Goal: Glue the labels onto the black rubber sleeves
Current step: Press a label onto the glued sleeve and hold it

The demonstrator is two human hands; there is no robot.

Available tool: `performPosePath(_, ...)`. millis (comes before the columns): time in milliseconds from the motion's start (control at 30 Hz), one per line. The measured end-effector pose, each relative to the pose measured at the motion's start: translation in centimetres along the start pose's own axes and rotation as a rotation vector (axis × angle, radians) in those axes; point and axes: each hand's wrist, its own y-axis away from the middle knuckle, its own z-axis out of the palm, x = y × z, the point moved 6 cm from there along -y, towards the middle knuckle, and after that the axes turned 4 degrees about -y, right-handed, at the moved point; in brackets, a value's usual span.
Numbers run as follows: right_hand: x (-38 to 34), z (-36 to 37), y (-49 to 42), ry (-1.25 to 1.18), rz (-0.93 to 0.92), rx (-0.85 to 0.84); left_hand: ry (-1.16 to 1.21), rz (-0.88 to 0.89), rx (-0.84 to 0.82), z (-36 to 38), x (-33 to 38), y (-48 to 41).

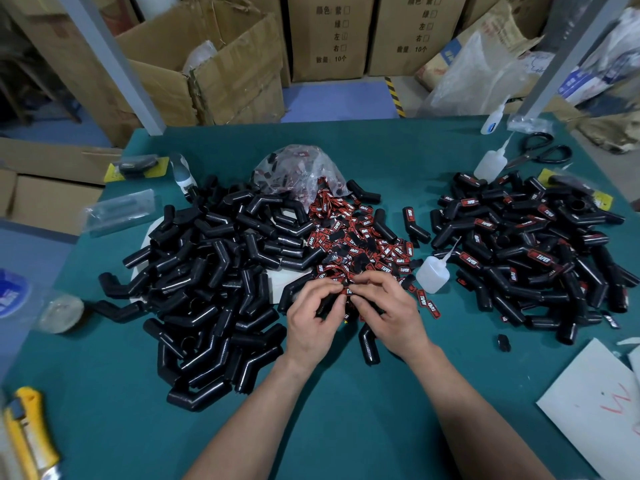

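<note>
Head view: a green table point(346, 427) with black and red heaps on it.
Knife: a yellow knife point(27, 434) lies at the near left edge.
Plain heap: black sleeves point(214, 271) with no labels, left of the hands.
Left hand point(311, 323): fingers curled, pinching one red label point(346, 291).
Right hand point(388, 313): pinching the same label from the other side.
Label heap point(360, 233): just behind the hands.
Glue bottle point(433, 271): standing just right of the label heap.
Right heap: labelled sleeves point(530, 251).
</note>
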Motion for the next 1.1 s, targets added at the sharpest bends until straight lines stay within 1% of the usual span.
performPosePath(267, 0.03, -0.19, -0.10, -0.039, 0.054, -0.002, 0.033, 0.008, -0.033, 0.04, -0.04, 0.05)
performPosePath(400, -0.11, -0.18, -0.20, -0.062, 0.058, -0.020, 0.028, 0.053, -0.052, 0.19, -0.04, -0.01)
performPosePath(567, -0.44, -0.73, -0.30, -0.129, 0.046, 0.021, 0.032, 0.031, -0.031, 0.07, -0.14, 0.05)
performPosePath(733, -0.71, -0.66, -0.35, -0.096, 0.032, 0.017, 0.036, 0.049, -0.030, 0.10, 0.12, 0.01)
performPosePath(900, -0.51, -0.69, -0.42, -0.142, 0.093, 0.022, 0.037, 0.046, -0.032, 0.09, -0.04, 0.13)
performPosePath(1100, -0.61, -0.83, -0.35, -0.219, 0.137, 0.021, 0.063, -0.019, -0.040, 0.03, -0.20, -0.04)
